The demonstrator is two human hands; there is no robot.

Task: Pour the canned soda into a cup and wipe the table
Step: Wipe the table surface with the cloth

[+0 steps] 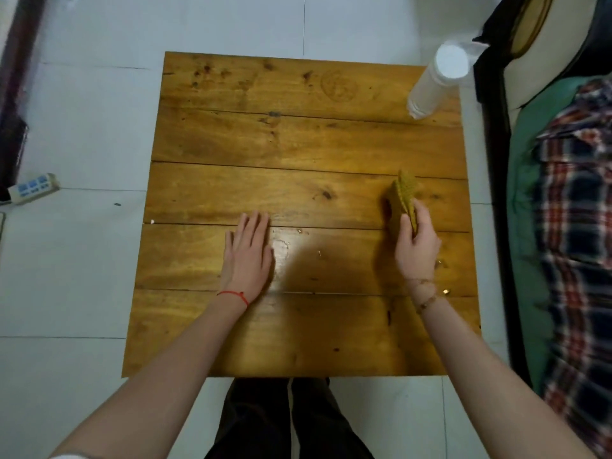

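Note:
A square wooden table [298, 144] fills the middle of the view. My left hand [247, 256] lies flat on it, fingers straight, a little left of centre. My right hand [416, 241] pinches a yellow-green waffle cloth [404, 193] and holds it lifted on edge above the table's right side. A tall stack of white disposable cups [437, 81] in a clear sleeve stands at the far right corner. A faint wet ring [280, 246] and small drops shine on the wood beside my left hand. No soda can is in view.
A bed with a plaid cloth [579, 226] and green cover runs along the table's right edge. A white power strip [33, 188] lies on the tiled floor at the left. My dark-trousered legs [288, 419] are below the table's near edge.

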